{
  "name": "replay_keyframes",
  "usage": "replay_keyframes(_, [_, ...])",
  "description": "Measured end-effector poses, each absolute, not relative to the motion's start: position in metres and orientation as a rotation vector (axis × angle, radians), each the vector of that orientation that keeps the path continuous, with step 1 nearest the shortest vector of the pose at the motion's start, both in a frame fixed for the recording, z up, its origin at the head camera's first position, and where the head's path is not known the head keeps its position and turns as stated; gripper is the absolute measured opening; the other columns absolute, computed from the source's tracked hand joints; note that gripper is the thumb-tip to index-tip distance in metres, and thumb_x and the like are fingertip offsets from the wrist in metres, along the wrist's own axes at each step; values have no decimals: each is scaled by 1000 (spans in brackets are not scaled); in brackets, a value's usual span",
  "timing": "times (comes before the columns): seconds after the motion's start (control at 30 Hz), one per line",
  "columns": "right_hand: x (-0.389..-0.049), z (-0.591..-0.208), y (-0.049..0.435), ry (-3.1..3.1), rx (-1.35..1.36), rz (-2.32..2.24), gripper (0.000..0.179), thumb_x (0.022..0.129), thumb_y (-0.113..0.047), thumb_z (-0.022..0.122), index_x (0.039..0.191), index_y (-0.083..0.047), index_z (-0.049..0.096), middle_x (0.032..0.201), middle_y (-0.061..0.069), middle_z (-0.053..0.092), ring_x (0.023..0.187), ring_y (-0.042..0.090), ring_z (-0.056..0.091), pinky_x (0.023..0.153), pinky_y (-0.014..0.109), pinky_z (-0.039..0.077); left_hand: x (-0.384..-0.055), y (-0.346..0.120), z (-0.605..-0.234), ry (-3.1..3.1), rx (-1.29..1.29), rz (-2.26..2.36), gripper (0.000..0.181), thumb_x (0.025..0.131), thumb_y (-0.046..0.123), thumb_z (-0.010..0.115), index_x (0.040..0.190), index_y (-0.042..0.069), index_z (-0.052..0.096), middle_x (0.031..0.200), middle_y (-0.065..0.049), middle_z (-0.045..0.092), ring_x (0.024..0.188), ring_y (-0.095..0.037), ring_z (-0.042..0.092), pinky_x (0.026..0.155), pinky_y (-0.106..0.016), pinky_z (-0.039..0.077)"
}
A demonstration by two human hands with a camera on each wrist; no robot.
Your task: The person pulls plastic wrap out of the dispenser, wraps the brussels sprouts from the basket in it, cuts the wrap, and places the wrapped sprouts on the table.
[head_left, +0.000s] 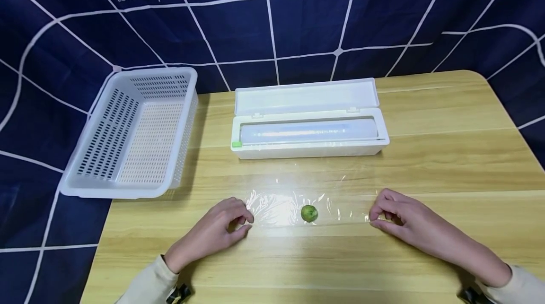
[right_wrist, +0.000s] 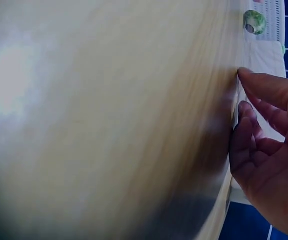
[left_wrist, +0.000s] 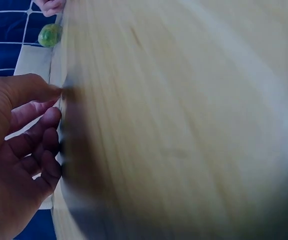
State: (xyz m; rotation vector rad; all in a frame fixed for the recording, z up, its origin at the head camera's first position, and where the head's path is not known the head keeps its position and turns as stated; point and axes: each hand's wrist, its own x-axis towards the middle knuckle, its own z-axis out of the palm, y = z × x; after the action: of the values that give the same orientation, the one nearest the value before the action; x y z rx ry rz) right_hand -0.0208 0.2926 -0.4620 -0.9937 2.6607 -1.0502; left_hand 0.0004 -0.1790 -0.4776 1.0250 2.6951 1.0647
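A sheet of clear cling film [head_left: 274, 212] lies over the wooden table, reaching back to the front of a white dispenser box [head_left: 308, 152]. On the film sits a small round green fruit [head_left: 309, 213], between the two hands. At the film's near left corner, my left hand [head_left: 219, 230] pinches the edge with thumb and forefinger, the other fingers curled. My right hand [head_left: 406, 221] pinches the near right corner likewise. Both wrist views show the thumbs down close to the tabletop; the film there is hard to see. The box lid [head_left: 306, 96] stands raised, showing a film roll [head_left: 308, 130].
A white perforated plastic basket [head_left: 180, 129] stands at the back left of the table [head_left: 447, 152]. A small green piece [head_left: 236, 144] sits at the box's left front corner. Dark blue cloth [head_left: 306, 20] with white lines hangs behind and at the sides.
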Motion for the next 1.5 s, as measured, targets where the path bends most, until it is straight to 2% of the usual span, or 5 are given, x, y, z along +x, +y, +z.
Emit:
replay_keyframes(0.23, [-20, -462, 293, 2674, -1046, -995, 48, 90, 3, 87, 99, -38, 63, 96, -22, 52, 81, -4, 50, 69, 13, 40, 0, -178, -476, 2710, 1037, 1065, 27, 89, -4, 80, 90, 19, 66, 83, 9, 55, 83, -8, 53, 76, -26, 47])
replay_keyframes(0.6, [-23, -455, 297, 2589, -1123, -1044, 48, 90, 4, 86, 104, -37, 65, 105, -22, 55, 86, -5, 53, 71, 14, 44, -3, -182, -472, 2632, 1031, 1117, 27, 91, -6, 79, 92, 19, 67, 90, 15, 57, 84, -7, 56, 76, -27, 50])
replay_keyframes(0.87, [-29, -455, 301, 2451, -1024, -1169, 40, 98, 5, 78, 105, -33, 65, 97, -19, 57, 83, 1, 56, 67, 19, 46, -5, -183, -474, 2616, 970, 1165, 25, 92, -6, 77, 94, 16, 67, 93, 12, 60, 87, -6, 58, 74, -25, 55])
replay_keyframes(1.17, [-37, -456, 301, 2454, -872, -1199, 35, 99, 1, 78, 104, -31, 64, 87, -16, 57, 75, 7, 55, 61, 23, 45, -8, -183, -477, 2614, 896, 1230, 28, 92, -9, 76, 93, 18, 66, 92, 13, 60, 85, -8, 57, 71, -26, 53])
replay_keyframes(1.5, [-43, -453, 296, 2514, -646, -1130, 19, 104, -10, 76, 99, -26, 67, 80, -14, 58, 72, 9, 54, 61, 26, 43, -10, -177, -472, 2667, 763, 1181, 28, 93, -6, 76, 89, 19, 65, 84, 15, 54, 79, -11, 54, 69, -27, 47])
